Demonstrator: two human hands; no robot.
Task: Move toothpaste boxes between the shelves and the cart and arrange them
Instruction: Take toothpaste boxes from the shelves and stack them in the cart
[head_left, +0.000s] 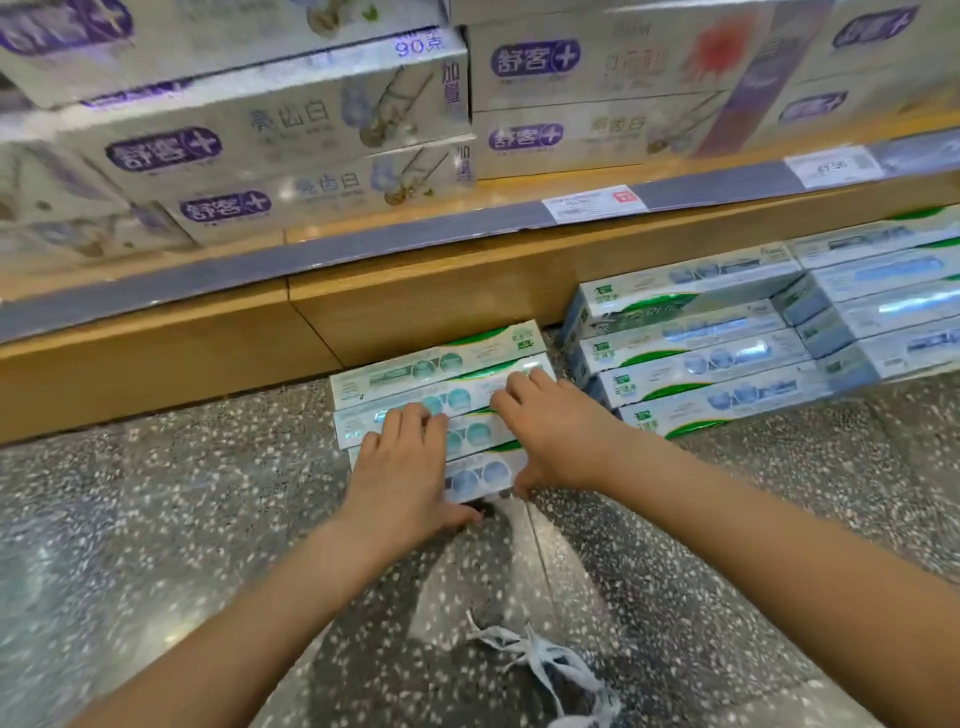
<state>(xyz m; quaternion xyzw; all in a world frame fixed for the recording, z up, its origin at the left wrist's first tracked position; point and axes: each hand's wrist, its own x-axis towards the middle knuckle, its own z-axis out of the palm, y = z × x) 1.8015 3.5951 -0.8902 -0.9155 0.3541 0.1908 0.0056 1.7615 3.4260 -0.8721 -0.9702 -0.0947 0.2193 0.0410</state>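
Toothpaste boxes, white card with green and blue print (441, 400), lie in a small stack on the speckled grey terrazzo floor (156, 519) under both your hands. Your left hand (402, 467) lies flat with fingers spread on top; your right hand (550, 431) grips the stack's right end, thumb at its near edge. Right of that hand sits a larger pile of matching boxes (727, 332).
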